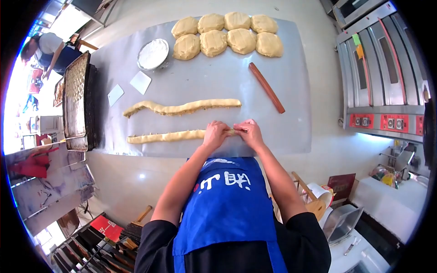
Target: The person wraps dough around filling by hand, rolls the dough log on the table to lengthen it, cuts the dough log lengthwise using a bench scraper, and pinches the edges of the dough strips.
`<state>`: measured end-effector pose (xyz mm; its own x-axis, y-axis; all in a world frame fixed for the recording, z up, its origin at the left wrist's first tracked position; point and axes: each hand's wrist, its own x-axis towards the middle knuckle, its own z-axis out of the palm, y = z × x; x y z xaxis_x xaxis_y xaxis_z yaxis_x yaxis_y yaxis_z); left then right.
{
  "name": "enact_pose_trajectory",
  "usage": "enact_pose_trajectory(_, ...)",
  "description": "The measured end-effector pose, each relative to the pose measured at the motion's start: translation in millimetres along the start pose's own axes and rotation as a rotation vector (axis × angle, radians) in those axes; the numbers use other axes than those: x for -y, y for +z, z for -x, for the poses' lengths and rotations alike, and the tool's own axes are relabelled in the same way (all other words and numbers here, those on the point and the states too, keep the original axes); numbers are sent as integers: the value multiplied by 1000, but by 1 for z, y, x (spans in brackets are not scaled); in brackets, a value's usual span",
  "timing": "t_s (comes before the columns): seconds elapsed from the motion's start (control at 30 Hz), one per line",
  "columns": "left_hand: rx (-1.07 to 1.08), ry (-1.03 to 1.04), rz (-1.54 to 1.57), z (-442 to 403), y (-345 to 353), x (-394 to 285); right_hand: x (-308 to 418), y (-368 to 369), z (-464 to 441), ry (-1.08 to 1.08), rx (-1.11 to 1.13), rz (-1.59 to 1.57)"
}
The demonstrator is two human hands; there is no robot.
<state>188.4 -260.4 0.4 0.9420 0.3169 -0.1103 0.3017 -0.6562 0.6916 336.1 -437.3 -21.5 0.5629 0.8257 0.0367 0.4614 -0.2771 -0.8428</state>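
Observation:
Near the front edge of the metal table (291,91) lies a long dough roll (170,137) with filling showing along its side. Both hands work at its right end. My left hand (215,135) has its fingers bent and pressed onto the roll. Just to the right, my right hand (250,133) pinches the roll's tip, which is mostly hidden by the fingers. Behind this roll lies a second, wavy filled dough roll (182,108), which neither hand touches.
Several dough mounds (213,43) sit at the back, beside a bowl of white flour (153,54). A wooden rolling pin (266,88) lies at right, two white scrapers (140,82) at left. Stacked baking trays (77,102) stand left, ovens (387,73) right. Another person (50,52) bends at far left.

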Motion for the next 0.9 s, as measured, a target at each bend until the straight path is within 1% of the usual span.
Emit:
enact_pose_trajectory(0.03,-4,-4,-1,0,3,6,2,-1,-2,30,40,7)
enact_pose_trajectory(0.1,44,-73,119,0,5,8,15,-4,-3,34,49,40)
enact_pose_trajectory(0.13,46,-73,120,0,4,6,24,-7,-5,40,53,76)
enact_pose_trajectory(0.2,-61,-123,253,3,2,-1,22,1,-7,10,57,128)
enact_pose_trajectory(0.23,-60,-124,256,6,0,-4,19,4,-6,-25,63,178)
enact_pose_trajectory(0.3,-240,26,-6,9,-6,-4,16,1,-8,-45,89,185)
enact_pose_trajectory(0.33,-247,20,-8,10,-10,0,17,2,-11,-64,115,189)
enact_pose_trajectory(0.4,21,65,-124,11,-17,9,23,9,-10,-114,84,198)
enact_pose_trajectory(0.43,18,61,-124,10,-17,13,25,12,-9,-154,47,211)
enact_pose_trajectory(0.5,109,-18,-23,7,-13,15,24,20,-12,-179,46,222)
enact_pose_trajectory(0.57,116,-44,28,10,-13,17,19,22,-11,-207,49,232)
enact_pose_trajectory(0.63,125,-68,68,14,-23,16,27,18,-15,-106,88,168)
enact_pose_trajectory(0.7,-134,30,125,25,-26,12,34,19,-12,-129,81,187)
enact_pose_trajectory(0.73,-132,33,127,28,-28,15,36,19,-11,-151,72,212)
enact_pose_trajectory(0.8,-31,56,-93,35,-32,24,37,21,-13,-164,83,214)
enact_pose_trajectory(0.83,-38,52,-91,34,-28,26,37,21,-15,-185,95,213)
enact_pose_trajectory(0.87,17,32,-90,33,-25,29,38,22,-16,-194,101,213)
enact_pose_trajectory(0.9,73,11,-90,32,-27,29,44,22,-16,-133,87,186)
